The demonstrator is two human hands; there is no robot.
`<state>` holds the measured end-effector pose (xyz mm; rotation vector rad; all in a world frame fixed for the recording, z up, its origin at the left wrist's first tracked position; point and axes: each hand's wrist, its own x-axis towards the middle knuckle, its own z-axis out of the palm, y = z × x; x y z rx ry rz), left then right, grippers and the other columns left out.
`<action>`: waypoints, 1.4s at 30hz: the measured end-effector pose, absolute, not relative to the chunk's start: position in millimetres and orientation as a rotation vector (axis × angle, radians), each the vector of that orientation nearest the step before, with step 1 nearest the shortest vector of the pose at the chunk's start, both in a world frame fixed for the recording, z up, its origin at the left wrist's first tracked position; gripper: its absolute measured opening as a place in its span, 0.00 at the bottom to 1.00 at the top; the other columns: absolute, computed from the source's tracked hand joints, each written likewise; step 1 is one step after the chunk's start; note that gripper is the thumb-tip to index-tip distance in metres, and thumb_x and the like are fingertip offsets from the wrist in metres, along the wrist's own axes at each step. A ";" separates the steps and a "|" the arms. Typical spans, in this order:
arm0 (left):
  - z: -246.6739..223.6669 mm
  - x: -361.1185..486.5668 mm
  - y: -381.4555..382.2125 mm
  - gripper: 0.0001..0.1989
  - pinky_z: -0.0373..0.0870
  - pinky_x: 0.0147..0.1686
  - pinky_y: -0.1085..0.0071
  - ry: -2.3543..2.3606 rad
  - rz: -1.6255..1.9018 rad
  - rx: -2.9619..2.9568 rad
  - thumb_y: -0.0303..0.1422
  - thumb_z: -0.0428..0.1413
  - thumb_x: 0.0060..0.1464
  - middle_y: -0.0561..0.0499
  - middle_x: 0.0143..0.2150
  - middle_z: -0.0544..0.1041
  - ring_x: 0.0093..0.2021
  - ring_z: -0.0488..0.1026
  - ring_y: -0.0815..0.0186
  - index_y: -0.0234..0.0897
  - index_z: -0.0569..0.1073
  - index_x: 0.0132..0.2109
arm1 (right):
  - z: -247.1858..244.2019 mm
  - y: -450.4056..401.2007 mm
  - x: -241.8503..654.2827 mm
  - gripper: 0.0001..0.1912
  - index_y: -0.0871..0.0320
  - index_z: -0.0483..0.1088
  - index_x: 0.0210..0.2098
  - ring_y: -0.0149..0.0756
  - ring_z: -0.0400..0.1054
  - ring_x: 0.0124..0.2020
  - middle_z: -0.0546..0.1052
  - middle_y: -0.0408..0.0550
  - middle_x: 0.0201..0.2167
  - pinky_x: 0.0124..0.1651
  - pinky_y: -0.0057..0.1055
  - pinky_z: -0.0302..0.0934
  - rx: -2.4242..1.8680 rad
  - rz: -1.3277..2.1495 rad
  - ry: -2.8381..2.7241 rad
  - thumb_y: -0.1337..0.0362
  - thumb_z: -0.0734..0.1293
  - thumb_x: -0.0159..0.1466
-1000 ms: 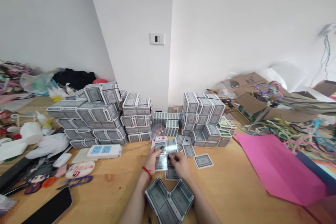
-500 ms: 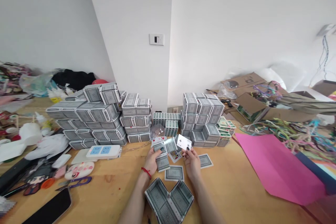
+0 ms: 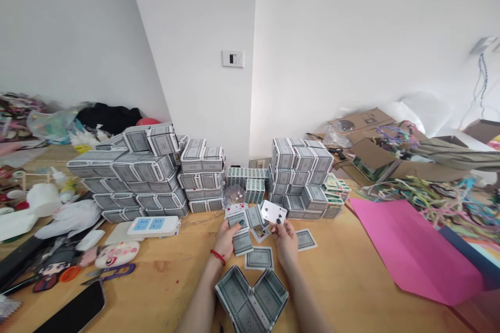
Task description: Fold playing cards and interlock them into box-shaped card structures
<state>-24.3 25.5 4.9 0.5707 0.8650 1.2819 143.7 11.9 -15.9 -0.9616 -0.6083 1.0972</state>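
Smooth, grey-patterned playing cards point(image 3: 242, 243) are pinched between thumb and fingers of the left hand point(image 3: 224, 242) over a wood-grained surface point(image 3: 167, 281). The right hand point(image 3: 287, 242), fingers nearly together, grips a white-faced card point(image 3: 273, 212) projecting toward the far edge. An open, heart-shaped card box point(image 3: 244, 302) lies nearer the near edge.

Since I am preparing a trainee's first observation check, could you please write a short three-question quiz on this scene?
1. Which hand holds the card with black pips?
2. True or false: the pink sheet lies on the right-hand part of the table.
3. Choose one. The notch in the far side of the open box is: A) rounded; B) V-shaped; C) square.

Key:
1. The right hand.
2. True.
3. B.
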 end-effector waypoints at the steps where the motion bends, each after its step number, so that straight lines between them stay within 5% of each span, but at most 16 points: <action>1: 4.6 -24.7 26.2 0.18 0.71 0.34 0.65 0.881 1.294 0.576 0.27 0.60 0.35 0.48 0.36 0.77 0.32 0.75 0.61 0.34 0.70 0.39 | -16.4 11.9 143.2 0.19 0.58 0.65 0.33 0.30 0.63 0.21 0.75 0.46 0.25 0.29 0.29 0.59 -0.975 1.082 -0.628 0.52 0.67 0.47; 11: -0.8 -33.3 32.0 0.18 0.68 0.36 0.68 0.984 1.346 0.633 0.28 0.62 0.31 0.44 0.39 0.76 0.39 0.73 0.59 0.32 0.72 0.36 | -20.5 9.0 144.1 0.19 0.60 0.67 0.31 0.30 0.60 0.17 0.74 0.46 0.20 0.23 0.27 0.53 -1.111 1.025 -0.759 0.51 0.67 0.48; 20: 1.9 -39.2 33.8 0.18 0.69 0.34 0.68 1.037 1.311 0.673 0.28 0.62 0.31 0.48 0.30 0.77 0.31 0.74 0.62 0.33 0.72 0.36 | -5.3 6.2 150.7 0.15 0.59 0.66 0.19 0.26 0.54 0.14 0.67 0.41 0.14 0.18 0.25 0.49 -1.112 1.067 -0.930 0.52 0.66 0.48; 31: 5.2 -52.1 32.9 0.18 0.70 0.26 0.70 0.996 1.182 0.661 0.28 0.61 0.35 0.48 0.31 0.77 0.26 0.75 0.63 0.35 0.69 0.38 | -4.3 7.5 150.2 0.15 0.59 0.65 0.19 0.24 0.49 0.11 0.63 0.38 0.10 0.16 0.23 0.42 -1.174 1.139 -0.963 0.53 0.67 0.47; 42: 1.9 -60.1 35.7 0.19 0.68 0.33 0.70 0.977 1.196 0.768 0.29 0.62 0.34 0.46 0.36 0.77 0.35 0.74 0.61 0.33 0.70 0.39 | -0.3 7.5 155.6 0.13 0.59 0.62 0.17 0.25 0.51 0.14 0.62 0.38 0.11 0.19 0.24 0.43 -1.186 1.211 -1.067 0.56 0.65 0.49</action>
